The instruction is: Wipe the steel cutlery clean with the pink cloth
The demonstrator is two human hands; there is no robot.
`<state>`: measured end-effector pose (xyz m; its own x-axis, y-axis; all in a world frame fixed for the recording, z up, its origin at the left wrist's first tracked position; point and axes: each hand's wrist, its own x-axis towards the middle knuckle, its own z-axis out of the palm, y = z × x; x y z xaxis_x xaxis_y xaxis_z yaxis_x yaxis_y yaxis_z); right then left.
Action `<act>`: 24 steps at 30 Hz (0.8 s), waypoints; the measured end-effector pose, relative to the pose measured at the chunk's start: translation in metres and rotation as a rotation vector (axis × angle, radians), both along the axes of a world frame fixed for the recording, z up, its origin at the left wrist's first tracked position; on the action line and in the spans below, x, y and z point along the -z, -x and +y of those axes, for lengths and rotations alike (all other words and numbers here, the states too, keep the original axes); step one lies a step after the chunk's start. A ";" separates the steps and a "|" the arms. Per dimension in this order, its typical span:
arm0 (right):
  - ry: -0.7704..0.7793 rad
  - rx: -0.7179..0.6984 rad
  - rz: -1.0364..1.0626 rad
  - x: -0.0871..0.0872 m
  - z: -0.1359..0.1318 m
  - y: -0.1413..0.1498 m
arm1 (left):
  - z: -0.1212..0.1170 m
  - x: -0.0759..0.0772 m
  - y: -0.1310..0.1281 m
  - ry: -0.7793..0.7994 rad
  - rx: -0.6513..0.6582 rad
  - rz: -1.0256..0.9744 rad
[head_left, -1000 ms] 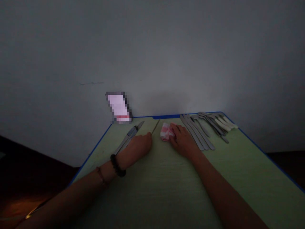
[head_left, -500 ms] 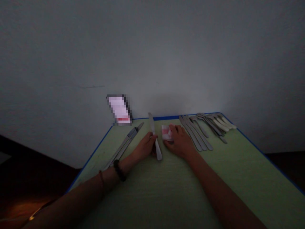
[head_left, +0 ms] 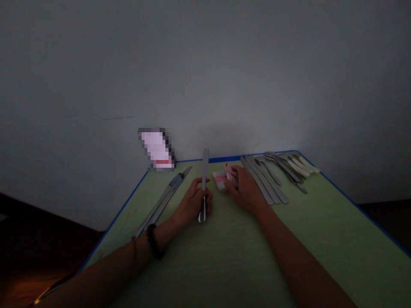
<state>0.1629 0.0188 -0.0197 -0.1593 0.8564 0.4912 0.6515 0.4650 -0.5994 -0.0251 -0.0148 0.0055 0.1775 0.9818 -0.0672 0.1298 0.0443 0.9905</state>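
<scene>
A table knife (head_left: 204,171) points away from me, its handle gripped in my left hand (head_left: 194,202). My right hand (head_left: 245,188) is closed on a bunched white cloth with pink and red stripes (head_left: 220,179), just right of the knife and apart from it. Left of my left hand, table knives (head_left: 167,192) lie slantwise, partly behind my forearm. Beyond my right hand, more table knives (head_left: 261,182) lie side by side on the table.
The pale green table (head_left: 218,261) has a blue edge and meets a grey wall. A blurred phone (head_left: 157,149) leans at the back left. At the back right lie spoons, forks (head_left: 284,164) and several pieces with cream handles (head_left: 302,164).
My left hand has turned the knife more upright and drawn it slightly left and nearer me. The cloth in my right hand has shifted a little left, with a fold now raised.
</scene>
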 end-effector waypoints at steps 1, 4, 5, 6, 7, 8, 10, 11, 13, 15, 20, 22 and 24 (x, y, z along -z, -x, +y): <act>-0.015 0.027 -0.014 0.001 0.000 0.001 | -0.001 -0.002 0.000 0.004 -0.001 -0.001; -0.031 0.070 -0.060 0.004 0.002 0.002 | -0.003 -0.006 -0.002 0.010 0.001 0.014; -0.022 0.079 -0.058 0.005 0.003 0.002 | -0.003 -0.007 -0.002 0.009 0.007 0.024; -0.008 0.090 -0.042 0.006 0.004 0.002 | -0.003 -0.007 -0.003 0.007 0.015 0.034; 0.009 0.095 -0.014 0.007 0.005 0.001 | -0.003 -0.008 -0.003 0.007 0.025 0.042; 0.027 0.094 0.027 0.007 0.007 0.001 | -0.003 -0.008 -0.003 0.008 0.039 0.050; 0.063 0.055 0.117 0.008 0.009 -0.001 | -0.004 -0.007 -0.002 0.005 0.071 0.078; 0.081 0.024 0.156 0.008 0.009 -0.002 | -0.004 -0.006 -0.001 0.001 0.089 0.099; 0.109 -0.022 0.210 0.006 0.009 -0.004 | -0.004 -0.005 0.000 -0.005 0.132 0.144; 0.120 -0.028 0.247 0.003 0.008 -0.006 | -0.004 -0.003 0.002 -0.005 0.171 0.174; 0.132 0.054 0.377 -0.003 0.008 -0.012 | -0.004 -0.003 0.002 -0.008 0.188 0.201; 0.165 0.061 0.465 -0.003 0.010 -0.016 | -0.004 -0.004 0.001 -0.020 0.205 0.216; 0.194 0.045 0.537 -0.003 0.011 -0.018 | -0.004 -0.005 0.001 -0.036 0.221 0.233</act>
